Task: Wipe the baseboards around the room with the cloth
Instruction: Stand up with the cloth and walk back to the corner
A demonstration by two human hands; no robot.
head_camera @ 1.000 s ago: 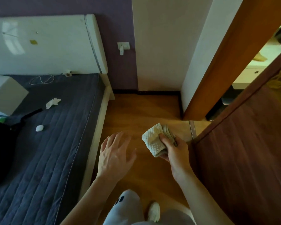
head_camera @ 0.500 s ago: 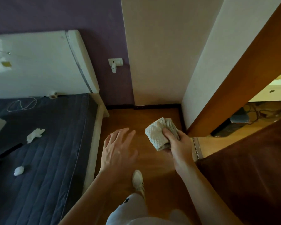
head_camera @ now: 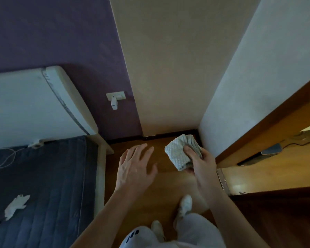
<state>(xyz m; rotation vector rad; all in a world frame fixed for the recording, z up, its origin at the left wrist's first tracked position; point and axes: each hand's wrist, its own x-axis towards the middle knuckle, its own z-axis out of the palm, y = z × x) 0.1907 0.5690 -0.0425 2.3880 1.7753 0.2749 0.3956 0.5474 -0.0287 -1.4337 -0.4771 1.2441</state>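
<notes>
My right hand (head_camera: 200,162) grips a folded, pale waffle-weave cloth (head_camera: 177,153) and holds it above the wooden floor, close to the room's corner. A dark baseboard (head_camera: 161,136) runs along the foot of the purple and beige walls just beyond the cloth. The cloth hangs in front of the baseboard's right end and does not clearly touch it. My left hand (head_camera: 134,169) hovers flat over the floor with spread fingers and holds nothing.
A bed (head_camera: 43,185) with a dark quilted mattress and a white headboard (head_camera: 34,104) fills the left side. A wall socket with a white plug (head_camera: 115,99) sits on the purple wall. A brown door (head_camera: 276,221) stands open on the right beside its frame (head_camera: 265,126).
I have stepped closer to the corner. The walls and baseboard now sit nearer, and both hands have moved forward toward the baseboard with the cloth still held.
</notes>
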